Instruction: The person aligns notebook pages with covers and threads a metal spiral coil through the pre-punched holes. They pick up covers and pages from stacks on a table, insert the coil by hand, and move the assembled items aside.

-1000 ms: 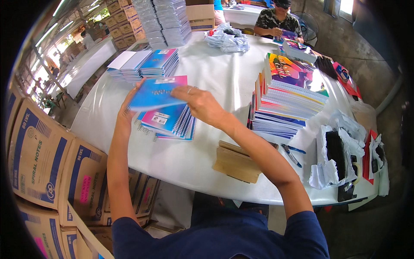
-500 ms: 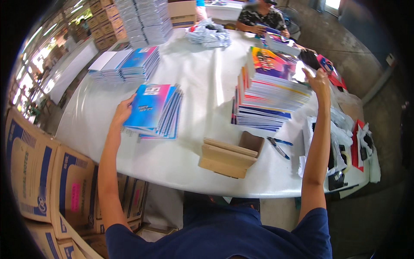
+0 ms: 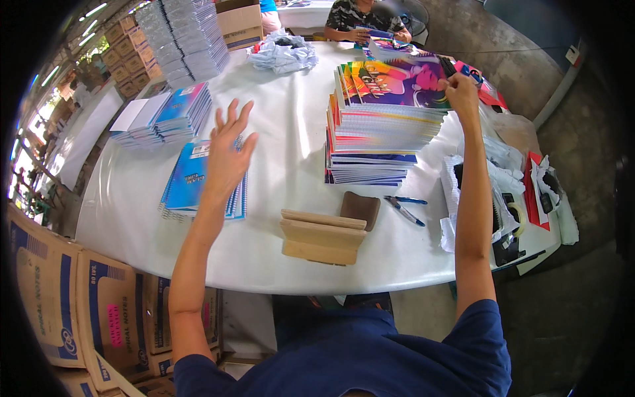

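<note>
My left hand (image 3: 228, 149), fingers spread and holding nothing, hovers over the right side of a stack of blue spiral notebooks (image 3: 185, 175). Those notebooks lie slightly fanned, and my hand and forearm hide part of them. To the right stands a tall pile of notebooks (image 3: 383, 132) with pale page edges. Several multicoloured notebooks (image 3: 397, 83) are fanned out on its top. At their right edge my right hand (image 3: 461, 92) is closed, its fingers pinching the top notebook's corner.
Folded brown cardboard (image 3: 321, 238), a dark brown pad (image 3: 360, 210) and pens (image 3: 407, 210) lie near the front of the white table. More blue notebooks (image 3: 175, 112) sit at the left. Plastic wrapping (image 3: 284, 53) lies further back. A person (image 3: 364, 23) sits opposite. Cartons (image 3: 109, 304) stand at lower left.
My left hand has let go of the blue notebooks and moved right, opening above them. My right hand has come in to the multicoloured notebooks' edge. The view has shifted slightly.
</note>
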The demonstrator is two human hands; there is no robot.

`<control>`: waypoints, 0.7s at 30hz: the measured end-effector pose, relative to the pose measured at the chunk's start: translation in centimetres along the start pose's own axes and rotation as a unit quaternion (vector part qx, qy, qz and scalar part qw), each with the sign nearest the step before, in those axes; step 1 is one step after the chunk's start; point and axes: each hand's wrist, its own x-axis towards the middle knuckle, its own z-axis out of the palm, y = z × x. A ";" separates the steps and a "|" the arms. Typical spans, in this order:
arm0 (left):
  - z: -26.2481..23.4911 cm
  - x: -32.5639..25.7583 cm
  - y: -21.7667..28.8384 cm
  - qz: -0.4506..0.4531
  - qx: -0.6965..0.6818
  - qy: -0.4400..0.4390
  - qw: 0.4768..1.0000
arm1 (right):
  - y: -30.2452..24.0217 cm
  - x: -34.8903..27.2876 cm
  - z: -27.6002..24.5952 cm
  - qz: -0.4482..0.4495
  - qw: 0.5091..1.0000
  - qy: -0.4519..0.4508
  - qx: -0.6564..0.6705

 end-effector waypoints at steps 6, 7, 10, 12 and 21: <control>1.6 0.8 7.3 -0.088 -0.355 0.034 0.930 | -10.9 -11.4 -4.1 -0.049 0.931 -0.022 0.361; 1.9 0.8 7.6 -0.105 -0.410 0.030 0.906 | -11.7 -14.2 -4.0 -0.008 0.923 -0.033 0.383; -0.2 -1.1 7.0 -0.136 -0.511 -0.195 0.826 | -10.5 -22.7 -2.5 0.002 0.921 -0.049 0.387; -0.9 -3.4 6.8 -0.145 -0.487 -0.274 0.817 | -10.9 -26.7 -1.5 0.019 0.874 -0.087 0.477; 6.6 -13.5 1.6 -0.129 -0.468 -0.129 0.864 | -7.3 -34.8 3.9 0.006 0.917 -0.325 0.232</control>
